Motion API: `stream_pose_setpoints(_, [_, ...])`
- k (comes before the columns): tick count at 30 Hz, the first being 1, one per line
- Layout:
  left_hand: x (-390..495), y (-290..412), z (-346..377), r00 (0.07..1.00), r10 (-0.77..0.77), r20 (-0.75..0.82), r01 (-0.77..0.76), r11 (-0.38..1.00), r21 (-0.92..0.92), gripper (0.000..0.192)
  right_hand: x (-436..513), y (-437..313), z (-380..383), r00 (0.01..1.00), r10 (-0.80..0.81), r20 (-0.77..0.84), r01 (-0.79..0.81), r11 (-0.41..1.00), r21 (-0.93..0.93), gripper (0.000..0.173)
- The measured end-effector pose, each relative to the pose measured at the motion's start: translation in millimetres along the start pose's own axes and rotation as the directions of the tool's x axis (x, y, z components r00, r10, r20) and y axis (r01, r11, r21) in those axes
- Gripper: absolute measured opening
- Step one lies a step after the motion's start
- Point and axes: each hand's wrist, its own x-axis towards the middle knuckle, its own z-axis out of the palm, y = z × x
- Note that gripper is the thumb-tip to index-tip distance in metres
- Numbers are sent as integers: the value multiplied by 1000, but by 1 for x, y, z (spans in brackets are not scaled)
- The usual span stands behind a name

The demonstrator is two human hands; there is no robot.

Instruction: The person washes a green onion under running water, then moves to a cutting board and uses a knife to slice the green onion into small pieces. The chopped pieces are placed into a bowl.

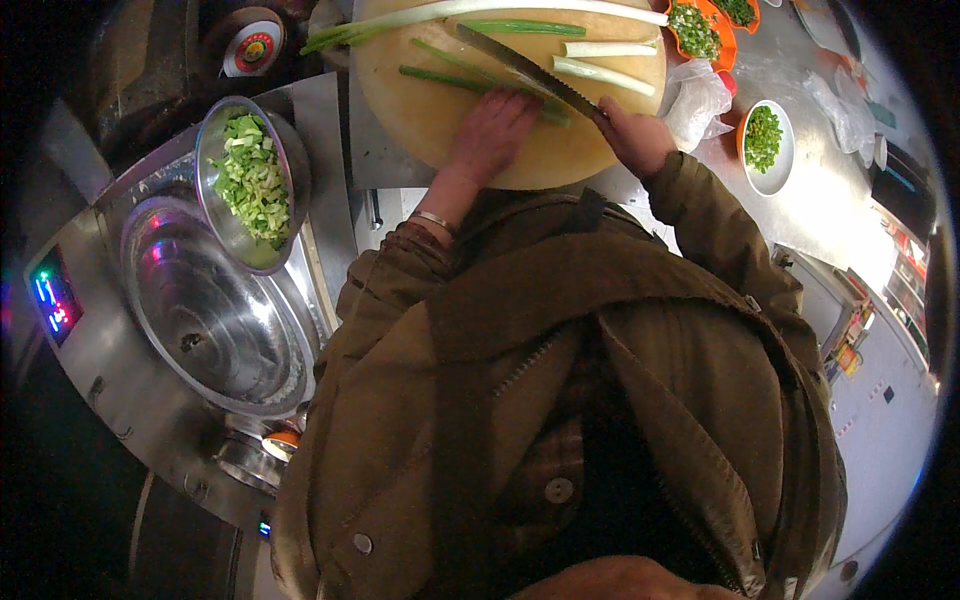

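Observation:
My right hand (637, 139) grips the handle of a long, dark knife (525, 67) with a toothed-looking edge. Its blade slants up and left over a round cutting board (397, 112). My left hand (499, 133) holds green scallion stalks (435, 76) down on the board, its fingers close beside the blade. The ends under those fingers are partly hidden. A long scallion (480, 7) lies across the board's far side, near a cut green length (525, 28). Two white scallion pieces (609, 49) (604, 76) rest to the right of the knife.
At left, a metal bowl of chopped greens (251, 180) stands by a large round metal basin (225, 315). On the right counter are a clear plastic bag (690, 105), a white bowl of chopped scallion (763, 142) and an orange dish of chopped scallion (697, 34).

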Motion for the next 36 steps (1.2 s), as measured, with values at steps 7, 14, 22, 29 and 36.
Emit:
stream_pose_setpoints(7, [-5, 1, 0, 999, 1, -35, -1, 1000, 1, 36, -16, -7, -17, 997, -13, 75, 19, 997, -81, 22])
stream_pose_setpoints(14, [-3, -2, -1, 1000, -13, 13, 13, 1000, -8, 30, -14, -8, -14, 991, -18, 136, 23, 999, -37, 23])
stream_pose_setpoints(22, [-4, 0, 2, 999, -25, -32, 25, 1000, -11, 25, -4, -16, 5, 994, -1, 111, 4, 1000, -27, 24])
stream_pose_setpoints(29, [-1, 1, -4, 999, -9, -33, 10, 1000, 24, 22, -2, -8, 11, 999, 31, 8, -31, 998, 46, 21])
stream_pose_setpoints(36, [-3, 0, 0, 996, 0, -93, -1, 1000, -5, 25, -10, 2, -2, 996, -20, -90, 16, 999, -51, 20])
